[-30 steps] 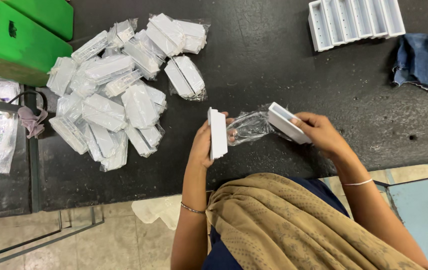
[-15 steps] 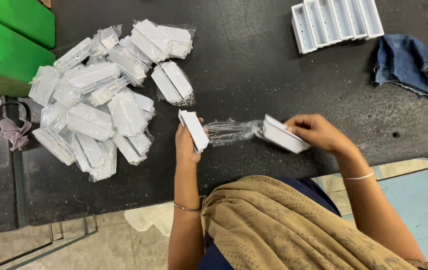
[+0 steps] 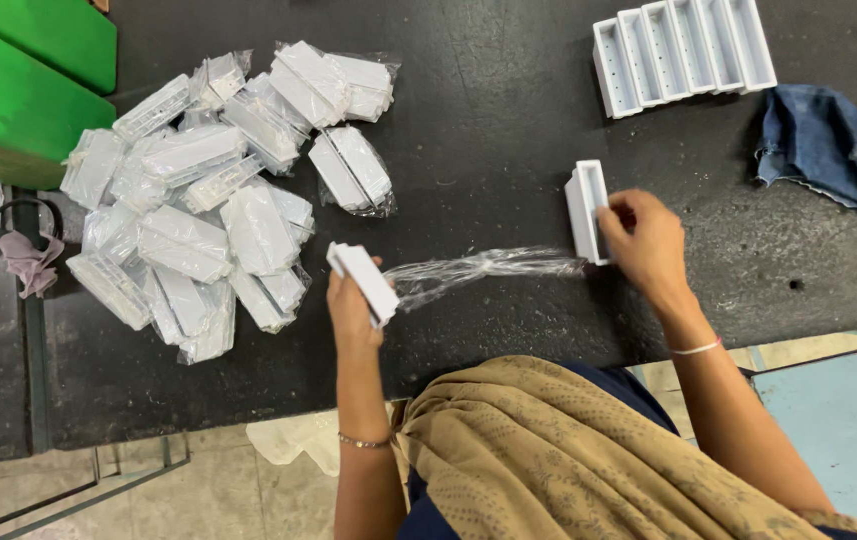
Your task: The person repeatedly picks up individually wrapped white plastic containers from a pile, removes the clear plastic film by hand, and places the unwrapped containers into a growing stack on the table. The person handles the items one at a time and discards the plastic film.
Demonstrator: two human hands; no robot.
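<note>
My left hand [image 3: 351, 308] grips a white rectangular plastic part [image 3: 363, 281] together with one end of a clear plastic bag [image 3: 474, 270] that stretches rightward across the black table [image 3: 489, 130]. At the bag's other end, my right hand [image 3: 646, 240] holds a second white plastic tray-shaped part [image 3: 586, 210] standing on its edge on the table. A heap of similar white parts in clear bags [image 3: 214, 195] lies to the left of my left hand.
A row of several unwrapped white parts [image 3: 684, 52] stands at the far right of the table. A blue cloth [image 3: 829, 148] lies beside it. Green bins [image 3: 19, 85] sit at the far left, with a bag and rag [image 3: 24, 262] on a lower surface.
My hands have moved apart: the right one carried its white part to the right and farther from me, pulling the clear bag taut, while the left stayed with its part.
</note>
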